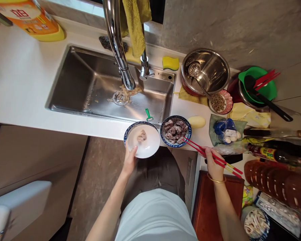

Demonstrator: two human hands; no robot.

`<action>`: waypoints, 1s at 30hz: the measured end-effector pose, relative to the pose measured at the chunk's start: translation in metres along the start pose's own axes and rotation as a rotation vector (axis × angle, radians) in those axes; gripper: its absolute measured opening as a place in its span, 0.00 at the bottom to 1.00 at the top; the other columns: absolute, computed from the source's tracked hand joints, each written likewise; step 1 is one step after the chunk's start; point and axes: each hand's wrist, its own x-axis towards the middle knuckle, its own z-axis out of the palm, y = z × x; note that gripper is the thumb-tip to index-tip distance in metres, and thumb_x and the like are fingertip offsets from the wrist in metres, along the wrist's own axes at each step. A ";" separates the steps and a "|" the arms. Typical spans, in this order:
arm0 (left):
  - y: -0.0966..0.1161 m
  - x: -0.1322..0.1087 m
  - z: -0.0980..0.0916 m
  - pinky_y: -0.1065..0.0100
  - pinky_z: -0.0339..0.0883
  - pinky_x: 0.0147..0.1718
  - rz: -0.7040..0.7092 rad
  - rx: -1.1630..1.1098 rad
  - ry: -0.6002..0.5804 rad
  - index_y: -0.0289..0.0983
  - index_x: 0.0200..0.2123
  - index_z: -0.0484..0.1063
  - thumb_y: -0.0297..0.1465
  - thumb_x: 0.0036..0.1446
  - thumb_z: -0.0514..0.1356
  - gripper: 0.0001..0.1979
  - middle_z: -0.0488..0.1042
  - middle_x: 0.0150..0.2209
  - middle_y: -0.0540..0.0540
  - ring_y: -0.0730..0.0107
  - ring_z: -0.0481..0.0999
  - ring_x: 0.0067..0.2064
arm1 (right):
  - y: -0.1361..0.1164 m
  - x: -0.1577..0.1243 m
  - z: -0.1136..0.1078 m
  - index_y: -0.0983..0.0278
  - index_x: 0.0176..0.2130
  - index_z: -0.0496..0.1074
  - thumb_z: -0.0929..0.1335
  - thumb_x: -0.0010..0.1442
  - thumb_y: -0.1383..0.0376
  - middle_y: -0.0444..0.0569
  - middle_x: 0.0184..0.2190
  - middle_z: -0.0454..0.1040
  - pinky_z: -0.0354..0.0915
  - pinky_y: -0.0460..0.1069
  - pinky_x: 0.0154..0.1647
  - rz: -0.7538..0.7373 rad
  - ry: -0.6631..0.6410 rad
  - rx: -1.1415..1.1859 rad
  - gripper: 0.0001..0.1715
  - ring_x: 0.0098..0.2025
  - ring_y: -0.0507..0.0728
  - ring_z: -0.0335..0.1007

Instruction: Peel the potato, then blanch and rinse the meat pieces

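Note:
My left hand (129, 161) grips the near rim of a white bowl (150, 147) that holds a small piece of meat and sits at the counter's front edge. Right beside it stands a blue-rimmed bowl (176, 131) full of meat pieces. My right hand (214, 164) is closed on a pair of red chopsticks (210, 156), whose tips reach the near rim of the meat bowl.
A steel sink (90, 83) with a tap (117, 47), food scraps at the drain and a green peeler (148, 114) lies behind the bowls. To the right: peeled potato (197, 122), steel pot (205, 70), small dish, green bowl, bottles, bagged eggs, wooden board (215, 204).

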 end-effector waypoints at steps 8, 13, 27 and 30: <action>0.018 0.005 0.001 0.58 0.53 0.61 -0.007 -0.078 0.008 0.42 0.62 0.55 0.38 0.55 0.60 0.32 0.62 0.61 0.43 0.56 0.58 0.63 | 0.032 0.002 0.026 0.64 0.38 0.75 0.67 0.58 0.53 0.51 0.38 0.78 0.77 0.49 0.35 0.113 0.012 -0.031 0.17 0.32 0.55 0.77; 0.013 0.002 0.005 0.58 0.52 0.62 -0.031 -0.091 0.010 0.42 0.62 0.56 0.38 0.54 0.60 0.33 0.61 0.61 0.44 0.55 0.57 0.64 | 0.055 0.010 0.018 0.65 0.32 0.73 0.68 0.56 0.54 0.48 0.33 0.79 0.78 0.52 0.33 0.253 0.170 0.263 0.17 0.30 0.55 0.77; 0.007 0.004 0.007 0.55 0.50 0.63 -0.041 -0.012 -0.071 0.41 0.60 0.58 0.39 0.54 0.59 0.31 0.62 0.61 0.44 0.53 0.58 0.63 | 0.064 0.030 0.004 0.63 0.30 0.75 0.70 0.56 0.65 0.45 0.28 0.80 0.71 0.35 0.24 0.747 0.044 0.951 0.05 0.26 0.48 0.77; 0.006 0.002 0.009 0.55 0.50 0.63 -0.062 -0.023 -0.065 0.42 0.61 0.57 0.39 0.54 0.59 0.31 0.63 0.61 0.45 0.53 0.58 0.63 | 0.048 0.031 0.024 0.64 0.32 0.75 0.72 0.53 0.58 0.46 0.31 0.80 0.74 0.41 0.28 0.471 0.172 0.772 0.11 0.30 0.51 0.78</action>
